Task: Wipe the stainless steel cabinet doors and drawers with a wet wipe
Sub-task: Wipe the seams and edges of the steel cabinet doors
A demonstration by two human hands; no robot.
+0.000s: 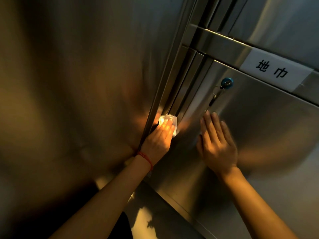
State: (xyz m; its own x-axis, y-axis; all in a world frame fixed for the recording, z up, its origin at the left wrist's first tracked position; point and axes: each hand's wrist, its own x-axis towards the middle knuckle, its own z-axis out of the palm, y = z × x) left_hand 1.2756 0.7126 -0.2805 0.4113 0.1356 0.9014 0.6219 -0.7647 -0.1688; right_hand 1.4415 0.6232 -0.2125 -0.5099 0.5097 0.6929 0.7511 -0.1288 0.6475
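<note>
Dim steel cabinet front, warm light patch low on the door edge. Door carries a lock with key; white label on the rail above. Left hand, fingers straight, presses the wipe against the door's left edge by the vertical seam; wipe lies under and just past the fingertips. Right hand flat and empty on the door face, near the key. Progress unclear: no streaks readable; likely mid-task, upper panels probably left.
</note>
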